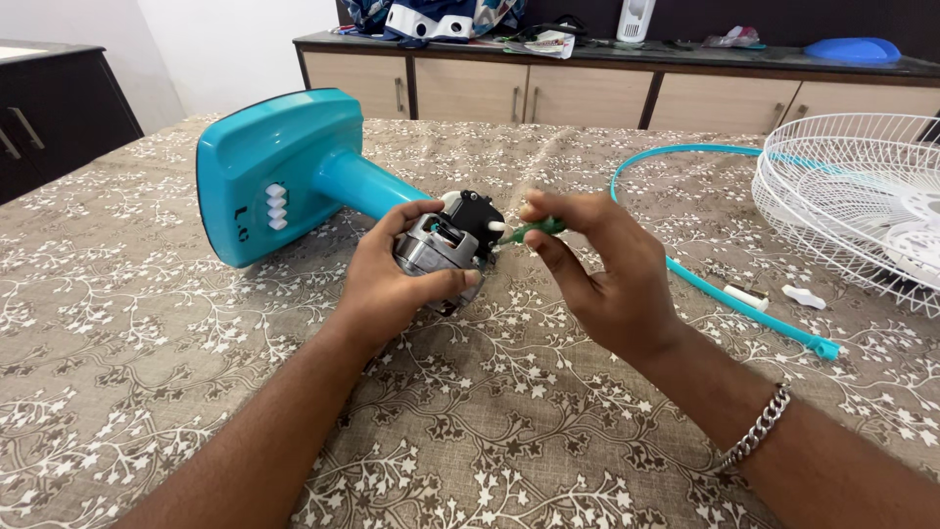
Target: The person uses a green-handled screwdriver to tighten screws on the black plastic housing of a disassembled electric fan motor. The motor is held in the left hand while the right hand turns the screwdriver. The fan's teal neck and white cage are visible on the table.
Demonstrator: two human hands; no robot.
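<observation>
Patterned brown cloth with white leaf sprigs covers the table [548,431] where I am working; tan cabinets [548,93] line the far wall. My left hand [397,284] is wrapped firmly around the bare fan motor [443,245], thumb over the top and fingers under its metal body. My right hand [597,269] pinches a green-handled screwdriver [534,230] between thumb and fingertips, its tip at the black housing on the motor's near end, where the white knob sits. Behind the motor, the turquoise neck runs back to the fan base [274,171], lying on its side with white buttons showing. Right of my grip, well apart, lie a turquoise rim ring [725,294], two small white parts [774,296] and the white wire fan guard [862,196].
</observation>
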